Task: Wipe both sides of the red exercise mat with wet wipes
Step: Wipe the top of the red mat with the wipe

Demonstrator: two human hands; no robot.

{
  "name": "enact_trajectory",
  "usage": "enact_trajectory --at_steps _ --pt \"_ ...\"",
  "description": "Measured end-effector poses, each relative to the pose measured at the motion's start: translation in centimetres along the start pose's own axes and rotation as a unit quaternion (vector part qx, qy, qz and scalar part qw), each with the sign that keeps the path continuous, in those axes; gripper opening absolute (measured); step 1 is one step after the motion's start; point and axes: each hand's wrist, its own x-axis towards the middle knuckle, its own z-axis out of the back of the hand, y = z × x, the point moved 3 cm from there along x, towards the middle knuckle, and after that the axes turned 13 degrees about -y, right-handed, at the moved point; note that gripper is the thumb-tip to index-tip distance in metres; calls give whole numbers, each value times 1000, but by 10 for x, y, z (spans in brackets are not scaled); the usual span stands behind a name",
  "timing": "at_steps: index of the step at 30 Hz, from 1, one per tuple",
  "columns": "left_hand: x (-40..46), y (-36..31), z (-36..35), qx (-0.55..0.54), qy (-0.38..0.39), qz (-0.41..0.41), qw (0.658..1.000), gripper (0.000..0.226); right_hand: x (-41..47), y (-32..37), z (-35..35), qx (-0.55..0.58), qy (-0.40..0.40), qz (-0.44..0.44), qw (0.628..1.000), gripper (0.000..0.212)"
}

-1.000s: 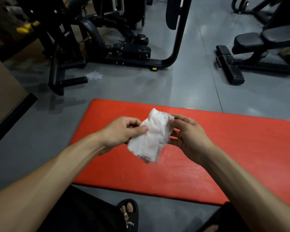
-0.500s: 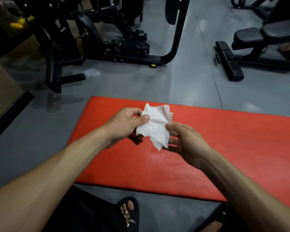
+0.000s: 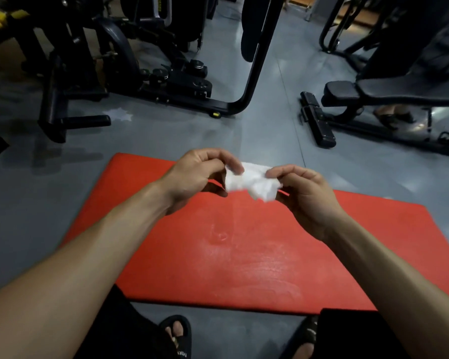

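Red exercise mat point(image 3: 244, 255): flat on grey floor point(image 3: 24, 203), centre to lower right of frame, surface streaked.
White wet wipe point(image 3: 252, 183): crumpled, held above the mat's far edge at frame centre.
Left hand point(image 3: 195, 174), right hand point(image 3: 306, 193): each pinches one end of the wipe.
Black exercise machine point(image 3: 140, 73): upper left.
Black bench point(image 3: 386, 97): upper right.

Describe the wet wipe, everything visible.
The wet wipe is white, thin, soft-looking sheet material, crumpled and bunched rather than spread flat, its edges blurred. It is held in the air above the far part of the red mat, not touching it. The left hand pinches its left end, and the right hand pinches its right end. Wetness cannot be judged.
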Motion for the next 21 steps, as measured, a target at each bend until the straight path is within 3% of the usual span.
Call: enact_trajectory --at_steps 4,8,12,14,18,21 --pt "-1 -11 2 -4 -21 -27 999 34 3 23 -4 -79 10 32 996 35" --pt "7 -7 2 65 -39 -98 992 10 7 22 -7 -122 16 47 991 11" --pt "11 -4 2 87 -44 -115 989 30 16 13 -16 -132 88 28 987 50" --pt "14 -2 3 90 -50 -107 989 39 26 7 -20 -175 121 23 977 58" --pt "22 7 7 164 -64 -98 980 35 48 -14 -17 -112 93 35 989 35" --pt "28 10 6 325 -62 -136 934 19 59 -33 -11 -103 76 52 990 23"
